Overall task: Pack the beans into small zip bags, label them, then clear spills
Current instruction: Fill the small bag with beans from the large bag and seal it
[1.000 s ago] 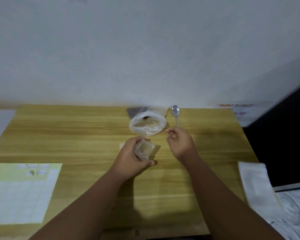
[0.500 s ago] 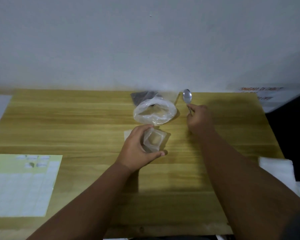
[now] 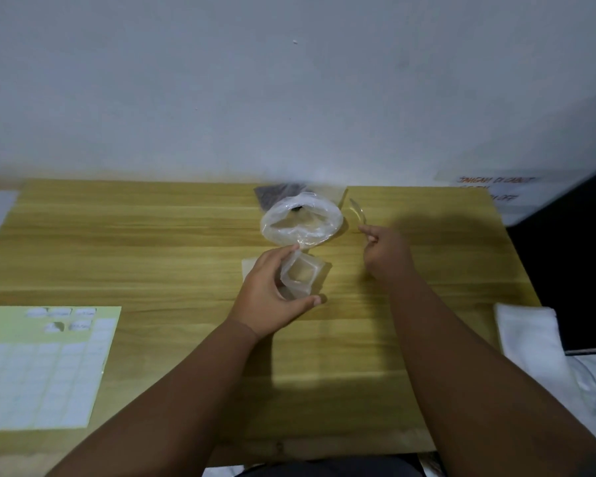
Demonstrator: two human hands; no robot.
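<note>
My left hand [image 3: 272,297] holds a small clear zip bag [image 3: 301,275] with its mouth spread open, just above the wooden table [image 3: 152,242]. Behind it sits a larger clear plastic bag [image 3: 301,222] with its top rolled open; a few dark beans show inside at the back. My right hand [image 3: 386,253] pinches the handle of a metal spoon [image 3: 356,211], which is blurred and tilted beside the big bag. A flat pile of spare zip bags [image 3: 247,266] peeks out left of my left hand.
A sheet of white labels on green backing [image 3: 45,366] lies at the table's left front. A dark packet [image 3: 272,196] lies behind the big bag. White cloth or paper [image 3: 530,339] sits off the right edge, beside a dark surface.
My right hand reached to the spoon at the back, took its handle and lifted it off the table. My left hand kept holding the small bag open.
</note>
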